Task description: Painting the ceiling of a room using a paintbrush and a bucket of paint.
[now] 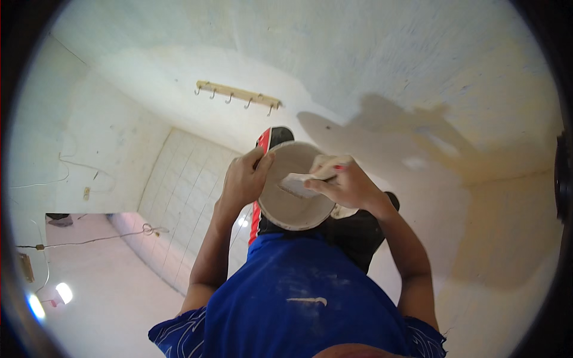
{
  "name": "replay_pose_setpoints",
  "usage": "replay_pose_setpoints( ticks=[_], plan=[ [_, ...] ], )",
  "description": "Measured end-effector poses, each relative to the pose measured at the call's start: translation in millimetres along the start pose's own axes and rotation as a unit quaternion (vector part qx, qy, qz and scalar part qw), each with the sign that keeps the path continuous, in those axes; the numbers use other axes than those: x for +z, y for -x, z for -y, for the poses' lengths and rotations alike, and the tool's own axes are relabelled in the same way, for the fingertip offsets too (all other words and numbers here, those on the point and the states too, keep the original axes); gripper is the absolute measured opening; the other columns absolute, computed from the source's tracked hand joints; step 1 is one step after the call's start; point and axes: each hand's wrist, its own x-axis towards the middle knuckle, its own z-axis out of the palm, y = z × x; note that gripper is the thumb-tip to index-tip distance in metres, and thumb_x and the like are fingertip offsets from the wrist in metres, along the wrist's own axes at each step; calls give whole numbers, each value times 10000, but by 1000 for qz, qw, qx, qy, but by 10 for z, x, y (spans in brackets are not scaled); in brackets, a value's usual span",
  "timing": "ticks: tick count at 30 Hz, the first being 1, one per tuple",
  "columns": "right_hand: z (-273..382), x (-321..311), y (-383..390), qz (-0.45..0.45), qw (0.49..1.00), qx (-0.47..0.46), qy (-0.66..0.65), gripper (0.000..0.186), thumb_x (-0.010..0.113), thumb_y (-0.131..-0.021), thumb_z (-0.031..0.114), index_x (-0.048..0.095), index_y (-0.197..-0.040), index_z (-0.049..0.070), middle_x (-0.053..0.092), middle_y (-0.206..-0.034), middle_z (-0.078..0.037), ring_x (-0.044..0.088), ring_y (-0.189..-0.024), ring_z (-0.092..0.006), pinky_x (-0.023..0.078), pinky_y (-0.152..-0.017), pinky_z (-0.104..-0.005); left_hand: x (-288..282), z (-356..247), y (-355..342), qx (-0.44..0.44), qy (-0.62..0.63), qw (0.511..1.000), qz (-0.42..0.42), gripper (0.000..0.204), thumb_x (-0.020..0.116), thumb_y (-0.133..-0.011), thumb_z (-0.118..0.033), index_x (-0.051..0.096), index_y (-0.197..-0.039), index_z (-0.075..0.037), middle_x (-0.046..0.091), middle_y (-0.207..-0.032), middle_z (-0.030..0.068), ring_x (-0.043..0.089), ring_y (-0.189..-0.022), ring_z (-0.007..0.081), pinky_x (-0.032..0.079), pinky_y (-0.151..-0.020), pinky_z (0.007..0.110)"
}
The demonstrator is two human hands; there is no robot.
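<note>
A round white bucket [307, 225] sits at my lap, between my legs in dark trousers, its inside coated whitish. My left hand [243, 179] is closed on the bucket's left rim, thumb over the edge. My right hand [349, 184] is over the right side of the opening, fingers wrapped round a flat, white-smeared paintbrush [295, 184]. The brush's wide end points down and left into the bucket. A small red spot shows by the right fingers. How much the bucket holds cannot be made out.
Ahead, a wooden rail with several metal hooks [239, 94] is fixed to the patchy, pale wall [334, 53]. To the left are a tiled floor [182, 173], a cable [89, 240] across an opening, and bright lamps [63, 292]. Shadows fall on the right wall.
</note>
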Motion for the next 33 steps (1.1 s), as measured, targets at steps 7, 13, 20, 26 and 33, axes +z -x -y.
replay_pose_setpoints(
  ticks=[7,13,20,26,33],
  plan=[
    [-302,-109,718,-318,826,74,-461,211,725,-975,91,609,-1144,36,666,-1021,-52,685,-923,-152,594,-826,-327,24,-27,-59,31,5,999,13,434,610,-1034,-307,532,-802,51,433,-639,244,383,-549,255,383,-545,437],
    [-414,58,895,-384,695,26,-607,121,659,-1006,134,611,-1108,87,646,-1059,-15,665,-1026,-179,558,-950,-417,134,20,-55,12,-23,999,19,385,628,-995,-288,583,-785,31,586,-750,305,591,-710,514,457,-605,512],
    [716,-1590,1392,-556,742,-239,-288,189,662,-974,26,603,-1150,62,647,-1107,-24,661,-1076,-182,563,-997,-430,146,61,13,56,15,998,1,470,616,-1012,-293,484,-730,61,409,-601,224,361,-560,182,354,-513,424],
    [1949,-2562,1406,-677,630,-220,310,176,819,-906,102,788,-1044,-3,713,-1072,-70,692,-932,-159,563,-777,-303,212,64,-24,55,20,998,2,464,614,-1022,-267,455,-716,43,375,-594,179,340,-580,165,332,-515,417],
    [1345,-2846,965,-460,592,-291,594,306,750,-787,-10,769,-1073,95,739,-1074,-91,711,-832,-251,605,-704,-334,115,96,0,59,23,998,1,418,616,-1029,-230,514,-729,42,451,-569,199,373,-512,205,345,-506,422]
  ],
)
